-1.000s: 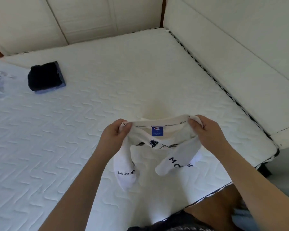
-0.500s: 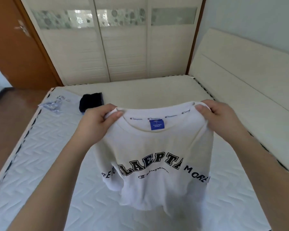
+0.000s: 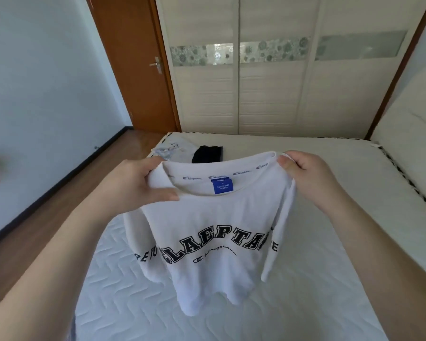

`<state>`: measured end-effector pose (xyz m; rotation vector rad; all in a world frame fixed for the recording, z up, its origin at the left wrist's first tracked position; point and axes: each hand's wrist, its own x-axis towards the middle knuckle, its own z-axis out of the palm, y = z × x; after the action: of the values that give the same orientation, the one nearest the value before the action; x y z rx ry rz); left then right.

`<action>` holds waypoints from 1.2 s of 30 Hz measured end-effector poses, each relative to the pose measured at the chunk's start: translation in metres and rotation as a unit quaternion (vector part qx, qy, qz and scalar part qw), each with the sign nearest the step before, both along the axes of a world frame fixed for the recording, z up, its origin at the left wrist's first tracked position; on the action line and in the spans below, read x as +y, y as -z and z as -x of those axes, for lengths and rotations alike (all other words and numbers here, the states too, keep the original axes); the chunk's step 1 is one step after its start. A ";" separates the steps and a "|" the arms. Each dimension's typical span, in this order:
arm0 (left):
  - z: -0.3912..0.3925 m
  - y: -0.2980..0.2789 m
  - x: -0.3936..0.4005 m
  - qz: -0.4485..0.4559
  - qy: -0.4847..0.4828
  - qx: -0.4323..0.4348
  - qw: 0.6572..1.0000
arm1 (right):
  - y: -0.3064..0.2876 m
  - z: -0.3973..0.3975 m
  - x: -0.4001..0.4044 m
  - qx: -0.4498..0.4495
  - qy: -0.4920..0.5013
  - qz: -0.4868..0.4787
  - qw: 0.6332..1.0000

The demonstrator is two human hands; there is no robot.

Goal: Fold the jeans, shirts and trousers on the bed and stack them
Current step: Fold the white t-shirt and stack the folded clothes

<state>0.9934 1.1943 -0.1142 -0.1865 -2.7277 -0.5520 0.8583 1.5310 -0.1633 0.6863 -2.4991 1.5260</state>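
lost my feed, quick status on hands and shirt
Left hand and right hand grip the white shirt at its shoulders. Shirt hangs above the mattress. Nothing in the way.

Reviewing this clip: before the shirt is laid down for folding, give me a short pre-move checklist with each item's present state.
1. Left hand grips the white shirt at its shoulder: ok.
2. Right hand grips the other shoulder: ok.
3. Shirt hangs open, printed front toward the camera: ok.
4. Sleeves spread flat: not ok, both droop down at the sides.
5. Bare mattress under the shirt: ok.
6. Dark folded garment lies clear of the landing spot, at the far edge: ok.
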 end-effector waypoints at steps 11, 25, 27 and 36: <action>-0.120 0.010 -0.032 -0.048 -0.244 -0.020 0.968 | 0.005 -0.013 -0.104 0.033 -0.174 0.011 0.984; -0.280 0.010 -0.119 -0.078 -0.348 0.067 0.932 | -0.009 -0.111 -0.258 0.049 -0.301 0.012 0.952; -0.301 0.015 -0.136 -0.071 -0.345 0.074 0.933 | -0.005 -0.127 -0.282 0.037 -0.300 -0.002 0.953; -0.382 0.025 -0.219 -0.070 -0.384 0.053 0.919 | -0.003 -0.194 -0.376 0.033 -0.366 -0.019 0.930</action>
<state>1.3751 0.9755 -0.1388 0.8301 -2.3642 -0.4686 1.0521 1.1548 -0.1606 1.7911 -2.3331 1.5864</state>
